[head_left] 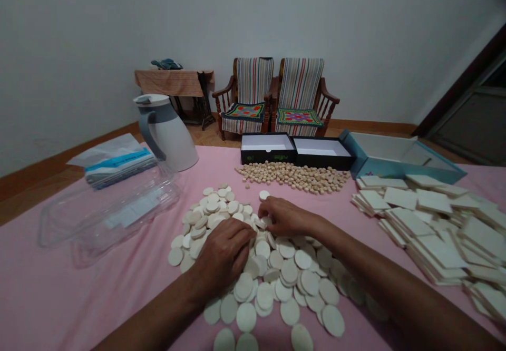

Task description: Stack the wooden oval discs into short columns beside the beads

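Well, the left hand (pixel 223 253) and right hand (pixel 286 216) are pressing palm-down into a loose heap of flat pale discs (pixel 290 272) at lower centre, their fingers (pixel 272 211) curling onto the discs, though I cannot tell whether they are gripping one. The discs are looking thin, light and stiff, probably slippery against one another, best taken by the edge. Small round pellets (pixel 292 177) are lying just above, square tiles (pixel 435 224) at right, a clear plastic tray (pixel 106 208) at left, all on a pink-covered surface (pixel 98 298).
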A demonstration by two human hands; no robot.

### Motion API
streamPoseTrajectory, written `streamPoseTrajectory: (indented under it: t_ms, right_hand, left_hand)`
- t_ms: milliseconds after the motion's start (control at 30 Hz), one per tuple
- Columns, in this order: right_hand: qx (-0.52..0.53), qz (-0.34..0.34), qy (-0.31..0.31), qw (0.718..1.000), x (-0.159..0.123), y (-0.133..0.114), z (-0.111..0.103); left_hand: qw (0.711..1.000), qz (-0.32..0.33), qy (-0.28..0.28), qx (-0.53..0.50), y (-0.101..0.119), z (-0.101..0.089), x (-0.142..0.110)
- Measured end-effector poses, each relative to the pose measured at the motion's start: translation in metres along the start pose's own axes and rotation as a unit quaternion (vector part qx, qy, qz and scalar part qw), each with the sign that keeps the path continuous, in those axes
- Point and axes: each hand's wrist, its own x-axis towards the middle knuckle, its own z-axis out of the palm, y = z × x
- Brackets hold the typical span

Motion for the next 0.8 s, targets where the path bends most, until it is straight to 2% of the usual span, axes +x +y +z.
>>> streamPoseTrajectory:
  t_ms: [167,300,400,500,633,800]
  right_hand:
    - [-0.057,0.025,-0.014,0.998,0.003,0.001,0.001]
    - [-0.134,0.098,-0.006,0.986,-0.003,0.006,-0.010]
    - [-0.120,0.131,0.000,0.984,-0.006,0.008,-0.016]
    - [-0.075,0.113,-0.016,0.991,-0.007,0.002,-0.014]
    - [-0.064,0.085,-0.005,0.994,-0.006,-0.008,-0.005]
    - [-0.075,0.077,-0.023,0.994,-0.004,-0.004,-0.004]
  left_hand:
    - [1.000,0.003,0.006,0.002,0.001,-0.001,0.001]
    - [1.000,-0.008,0.004,0.002,0.002,-0.002,0.001]
    - [1.000,-0.011,0.003,0.001,0.001,-0.001,0.000]
    - [1.000,-0.009,0.004,0.002,0.001,-0.001,0.000]
    - [1.000,-0.007,0.002,0.001,0.000,-0.001,0.000]
    - [1.000,-0.004,0.002,0.006,0.000,-0.001,0.000]
